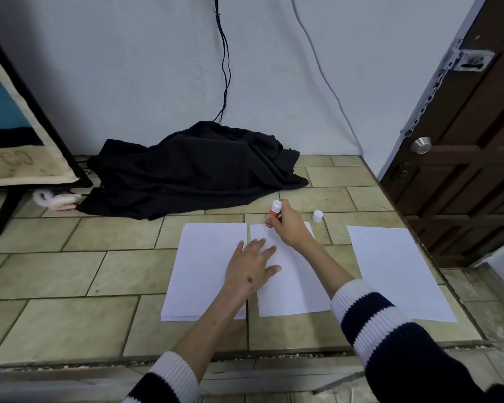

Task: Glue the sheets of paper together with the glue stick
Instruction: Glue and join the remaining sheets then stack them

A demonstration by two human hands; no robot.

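Three lots of white paper lie on the tiled floor: a left stack [201,274], a middle sheet [291,289] and a right sheet [396,271]. My right hand [288,228] grips a red and white glue stick [274,213], its lower end touching the far left corner of the middle sheet. With fingers spread, my left hand [252,267] presses flat across the seam between the left stack and the middle sheet. The glue stick's white cap [317,216] stands on the floor just beyond the papers.
A heap of black cloth [192,170] lies against the wall beyond the papers, with cables hanging above it. A brown wooden door [463,155] stands at the right. A dark furniture leg [3,210] and a pink-white object [56,200] are at the left.
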